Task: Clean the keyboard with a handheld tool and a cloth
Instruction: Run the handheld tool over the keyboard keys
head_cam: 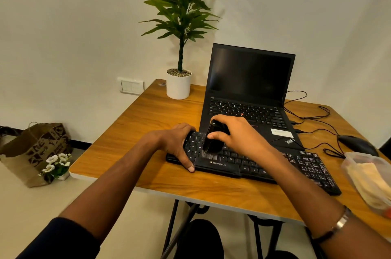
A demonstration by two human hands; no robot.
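A black keyboard (296,165) lies across the wooden table (148,123) in front of an open laptop. My left hand (179,142) grips the keyboard's left end, thumb on its front edge and fingers curled over the far edge. My right hand (239,134) holds a black brush (212,142) upright, its pale bristles touching the keys just above the space bar. A clear container (347,162) at the right edge holds a folded yellowish cloth (368,182).
The black laptop (249,93) stands open just behind the keyboard. A potted plant (178,85) sits at the back left of the table. A black mouse (355,142) and cables lie at the right. A paper bag (36,148) and small flowers stand on the floor left.
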